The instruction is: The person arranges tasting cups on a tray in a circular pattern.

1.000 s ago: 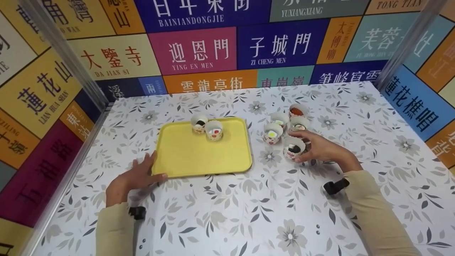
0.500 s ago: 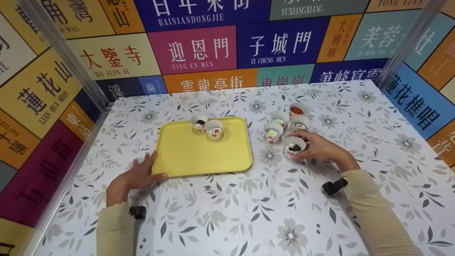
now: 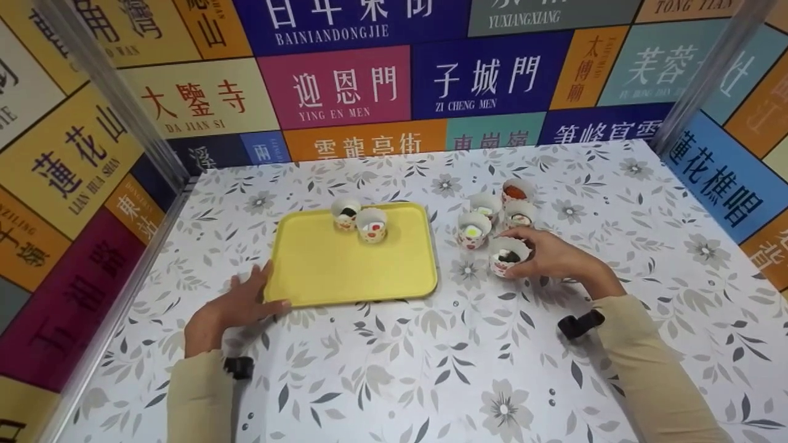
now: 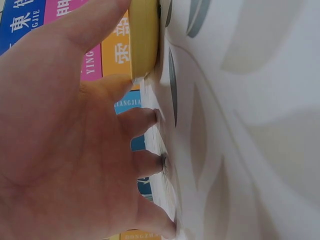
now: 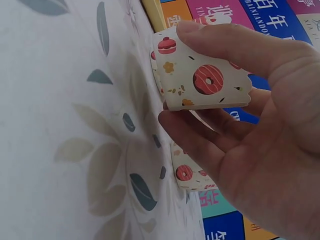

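My right hand (image 3: 554, 255) grips a paper cup (image 3: 500, 266) holding a white and black piece, with the thumb on one side and fingers on the other. In the right wrist view that cup (image 5: 220, 77) shows printed doughnuts, and appears slightly raised off the tablecloth. At the near left corner of the yellow tray (image 3: 345, 271), my left hand (image 3: 237, 303) rests with fingers spread and thumb along the front edge. In the left wrist view, the left fingertips touch the cloth beside the tray (image 4: 144, 40). Two paper cups with small contents, one white-and-red (image 3: 371, 226) and one white-and-black (image 3: 345, 215), stand near the tray's back edge.
Several more cups cluster just behind my right hand, among them one with yellow-and-white contents (image 3: 473, 232) and one with orange-red contents (image 3: 516, 192). A floral cloth (image 3: 394, 375) covers the table. Printed panels (image 3: 345, 86) wall the back and sides.
The right thumb and fingers have closed in around the cup, which has shifted very slightly left. My left hand and the tray stay where they were.
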Tool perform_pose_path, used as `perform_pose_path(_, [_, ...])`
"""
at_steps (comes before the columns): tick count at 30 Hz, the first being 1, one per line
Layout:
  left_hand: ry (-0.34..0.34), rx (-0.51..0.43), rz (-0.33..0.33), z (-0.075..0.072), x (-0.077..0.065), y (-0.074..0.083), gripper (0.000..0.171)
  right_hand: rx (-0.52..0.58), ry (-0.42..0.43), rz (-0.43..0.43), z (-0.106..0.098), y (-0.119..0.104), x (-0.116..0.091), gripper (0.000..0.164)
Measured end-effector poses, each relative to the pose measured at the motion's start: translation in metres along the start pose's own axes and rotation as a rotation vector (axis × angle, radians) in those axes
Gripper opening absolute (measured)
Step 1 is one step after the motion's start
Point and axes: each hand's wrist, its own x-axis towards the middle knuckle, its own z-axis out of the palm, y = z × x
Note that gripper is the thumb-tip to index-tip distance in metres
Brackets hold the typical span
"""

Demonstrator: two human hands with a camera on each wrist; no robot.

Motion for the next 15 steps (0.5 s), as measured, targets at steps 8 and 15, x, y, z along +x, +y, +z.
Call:
perform_pose_path(8, [-0.007, -0.004, -0.027, -0.001, 0.0, 0.001, 0.112, -0.091, 0.015, -0.011, 0.004, -0.01, -0.001, 0.073])
perform_pose_path(15, [-0.013, -0.006, -0.02, 0.0, 0.0, 0.003, 0.111, -0.059, 0.022, -0.036, 0.012, -0.022, -0.002, 0.075])
